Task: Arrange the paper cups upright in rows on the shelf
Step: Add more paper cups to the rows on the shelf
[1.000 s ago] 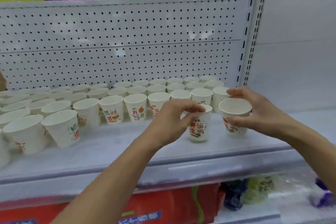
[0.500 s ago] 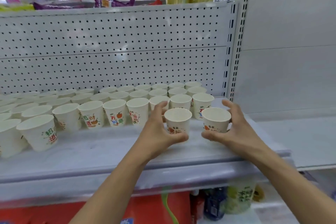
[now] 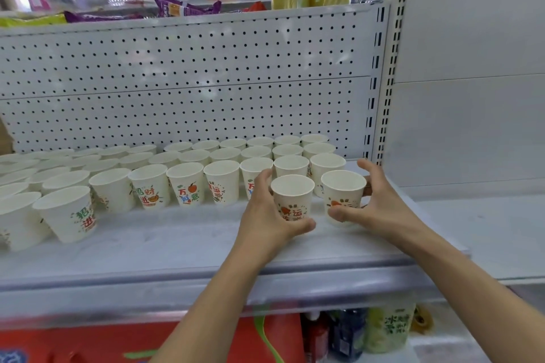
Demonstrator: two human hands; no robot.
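Two white printed paper cups stand upright at the front right of the shelf [image 3: 182, 247]. My left hand [image 3: 265, 218] curls round the left cup [image 3: 292, 194], thumb across its lower front. My right hand [image 3: 374, 203] grips the right cup [image 3: 343, 191], thumb at its base and fingers behind. Behind them stand rows of upright cups [image 3: 224, 183] reaching back to the pegboard.
The white pegboard back panel [image 3: 188, 82] and a slotted upright post [image 3: 383, 82] bound the shelf at the back and right. More cups [image 3: 66, 212] crowd the left end. Bottles [image 3: 386, 330] and red packaging sit on the level below. Snack bags lie on the shelf above.
Both cups have been brought closer together and set down in front of the rows. My view has shifted left and up; both hands still hold their cups.
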